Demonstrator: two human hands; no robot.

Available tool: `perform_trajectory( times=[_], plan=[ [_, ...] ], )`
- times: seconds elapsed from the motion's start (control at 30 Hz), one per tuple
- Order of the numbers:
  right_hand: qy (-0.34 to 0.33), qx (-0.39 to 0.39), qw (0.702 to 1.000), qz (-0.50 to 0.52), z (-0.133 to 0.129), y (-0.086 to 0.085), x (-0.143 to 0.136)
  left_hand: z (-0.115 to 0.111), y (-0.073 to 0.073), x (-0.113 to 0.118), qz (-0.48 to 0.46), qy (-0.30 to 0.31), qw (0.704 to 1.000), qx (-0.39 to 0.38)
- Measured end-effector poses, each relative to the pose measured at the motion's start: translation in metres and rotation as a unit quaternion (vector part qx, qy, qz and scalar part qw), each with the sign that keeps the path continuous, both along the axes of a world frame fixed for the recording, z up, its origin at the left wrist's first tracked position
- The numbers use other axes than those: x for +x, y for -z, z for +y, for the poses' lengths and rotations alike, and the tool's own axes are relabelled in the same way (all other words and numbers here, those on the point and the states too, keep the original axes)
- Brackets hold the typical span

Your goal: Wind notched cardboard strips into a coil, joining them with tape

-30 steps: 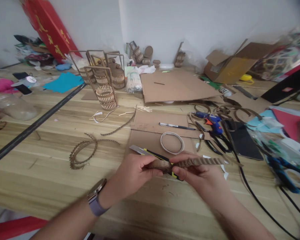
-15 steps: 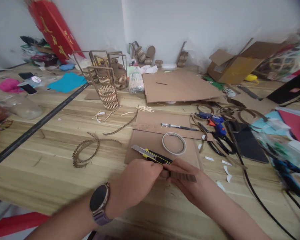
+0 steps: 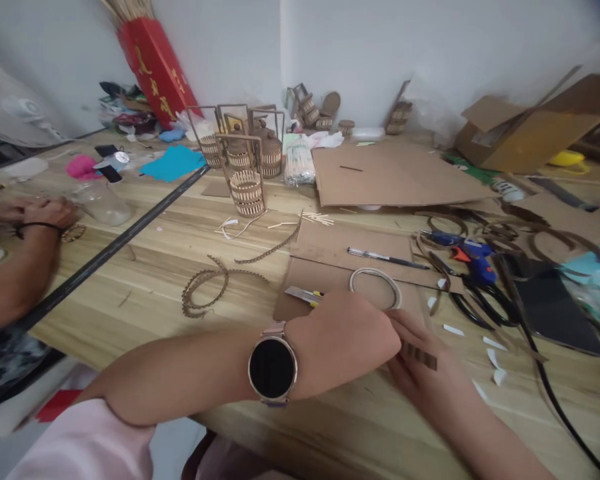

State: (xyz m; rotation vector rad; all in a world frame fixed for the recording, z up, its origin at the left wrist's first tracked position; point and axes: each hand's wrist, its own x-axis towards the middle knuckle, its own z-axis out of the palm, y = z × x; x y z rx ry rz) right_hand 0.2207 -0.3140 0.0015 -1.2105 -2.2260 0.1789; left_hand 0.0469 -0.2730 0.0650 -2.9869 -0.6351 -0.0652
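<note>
My left hand (image 3: pixel 347 343), with a watch on its wrist, is closed and pressed against my right hand; its fingertips and anything in them are hidden. My right hand (image 3: pixel 420 360) is closed around a short brown ribbed strip (image 3: pixel 423 356), whose end sticks out over the palm side. Just behind my left hand the blade end of a yellow and black cutter (image 3: pixel 304 295) shows on a cardboard sheet (image 3: pixel 293 277). A roll of white tape (image 3: pixel 377 272) lies behind both hands, partly covered. A pen (image 3: pixel 387 258) rests farther back.
Small woven baskets (image 3: pixel 247 193) stand at the back left. Curled notched strips (image 3: pixel 186 297) lie left of the cardboard. Scissors (image 3: pixel 485 300), a blue glue gun (image 3: pixel 480 263) and a phone (image 3: pixel 555 303) are on the right. Another person's hands (image 3: pixel 50 213) rest at the far left.
The view has turned left. My left hand has moved right and forward over the tape and cutter, hiding the cutter's handle. The other person's arms have come further into view.
</note>
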Motion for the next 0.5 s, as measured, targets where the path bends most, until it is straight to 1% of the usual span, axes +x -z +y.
perform_trajectory(
  times=[0.13, 0.33, 0.43, 0.5],
  plan=[
    [0.007, 0.007, 1.000, 0.004, 0.0013, 0.0022, 0.0032, 0.0014, -0.0010, 0.0037, 0.009, 0.001, 1.000, 0.000],
    [0.013, 0.026, 1.000, -0.003, 0.0020, 0.0076, 0.0054, 0.0021, 0.0036, 0.0040, -0.020, 0.008, 1.000, -0.001],
    [0.022, 0.030, 0.999, -0.015, 0.0017, 0.0067, 0.0049, 0.0019, 0.0023, 0.0042, -0.017, 0.000, 0.999, -0.039],
    [0.029, 0.028, 0.999, -0.015, 0.0016, 0.0037, 0.0040, 0.0034, 0.0007, 0.0033, -0.032, -0.022, 0.995, -0.094]
  ],
)
